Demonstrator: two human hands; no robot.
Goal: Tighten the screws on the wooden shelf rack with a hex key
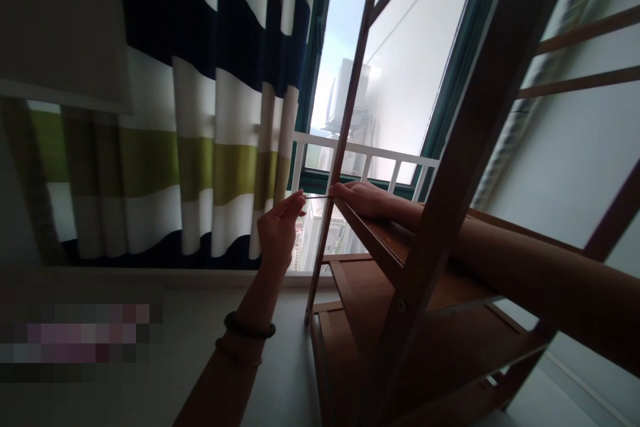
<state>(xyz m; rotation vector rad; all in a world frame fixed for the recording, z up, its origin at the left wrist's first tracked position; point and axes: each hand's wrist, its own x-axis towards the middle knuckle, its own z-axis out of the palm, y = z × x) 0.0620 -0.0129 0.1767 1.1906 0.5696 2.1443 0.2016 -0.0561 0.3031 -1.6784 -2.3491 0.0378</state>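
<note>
My left hand, with dark bands around its wrist, is closed in a pinch on a thin dark rod. The rod runs level from my fingertips to the far upright of a brown wooden shelf rack. Its near end is hidden in my fingers, so I cannot tell what kind of tool it is. My right hand reaches across the upper board and grips its far corner where the board meets that upright. The rod's tip ends close to my right fingertips.
A thick near upright of the rack crosses in front of my right arm. Lower boards lie beneath. Behind stand a window with a white railing and a striped curtain. A pale wall is on the right.
</note>
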